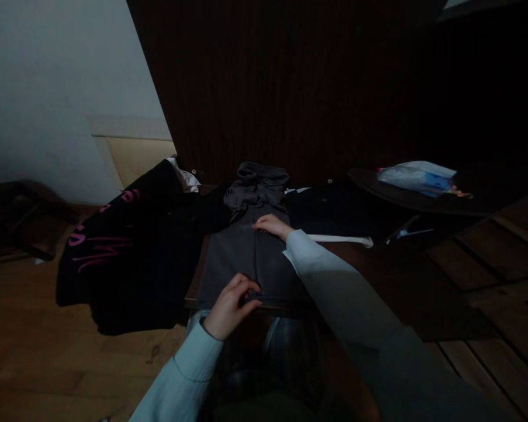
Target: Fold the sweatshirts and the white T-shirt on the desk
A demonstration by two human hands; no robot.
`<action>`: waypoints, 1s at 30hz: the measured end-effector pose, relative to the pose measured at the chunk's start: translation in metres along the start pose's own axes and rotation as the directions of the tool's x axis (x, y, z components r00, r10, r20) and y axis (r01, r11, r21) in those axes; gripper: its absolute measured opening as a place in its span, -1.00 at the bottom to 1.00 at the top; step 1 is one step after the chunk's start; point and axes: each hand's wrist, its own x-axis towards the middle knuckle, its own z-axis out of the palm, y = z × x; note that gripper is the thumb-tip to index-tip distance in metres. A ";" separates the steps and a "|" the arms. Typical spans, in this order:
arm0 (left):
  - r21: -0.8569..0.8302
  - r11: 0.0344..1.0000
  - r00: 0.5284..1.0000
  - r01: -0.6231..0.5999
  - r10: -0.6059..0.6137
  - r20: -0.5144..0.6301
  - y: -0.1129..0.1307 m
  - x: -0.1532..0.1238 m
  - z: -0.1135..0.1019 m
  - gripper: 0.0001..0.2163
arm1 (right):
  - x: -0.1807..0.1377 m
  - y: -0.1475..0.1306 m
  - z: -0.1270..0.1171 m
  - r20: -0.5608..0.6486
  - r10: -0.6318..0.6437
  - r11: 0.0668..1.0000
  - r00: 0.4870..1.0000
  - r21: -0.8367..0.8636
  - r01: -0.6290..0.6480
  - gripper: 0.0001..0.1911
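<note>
A dark grey hooded jacket [229, 258] lies spread on a dark wooden bench top, with a straight line like a zip or front opening running down its middle. Its hood and upper part are bunched at the far end. My right hand [270, 225] pinches the cloth along that middle line, about halfway up. Close to the near edge, my left hand [235, 302] curls its thumb and fingers at the jacket's hem, by the lower end of the line. The exact bit between the fingertips is too dark to make out.
Black clothing with pink lettering [105, 246] hangs over the left side. More dark cloth [325, 208] lies to the right. A plastic packet [418, 177] rests on a dark rounded shelf [365, 181]. A dark wooden panel [290, 88] rises behind. A dark stool [22, 217] stands far left.
</note>
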 end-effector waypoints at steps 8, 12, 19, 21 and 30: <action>-0.112 0.993 0.999 0.042 -0.039 0.025 -0.004 0.004 -0.006 -0.88 | 0.010 0.008 0.005 -0.028 0.003 0.997 1.000 -0.073 -0.005 -0.86; -0.187 0.982 0.999 0.041 -0.037 0.027 -0.005 0.005 -0.008 -0.86 | 0.010 0.007 0.005 -0.018 0.004 0.995 1.000 -0.095 -0.006 -0.85; -0.204 0.979 1.000 0.005 -0.007 -0.012 -0.003 0.000 -0.008 -0.90 | 0.004 0.000 0.006 -0.018 0.012 0.992 1.000 -0.123 -0.014 -0.86; -0.166 0.986 1.000 -0.019 0.015 -0.028 -0.002 -0.002 -0.007 -0.90 | 0.003 0.000 0.007 -0.024 0.015 0.991 1.000 -0.132 -0.018 -0.86; -0.187 0.982 0.997 0.033 -0.044 -0.057 -0.003 -0.005 -0.002 -0.82 | 0.003 0.000 0.007 -0.029 0.002 0.986 1.000 -0.168 -0.006 -0.84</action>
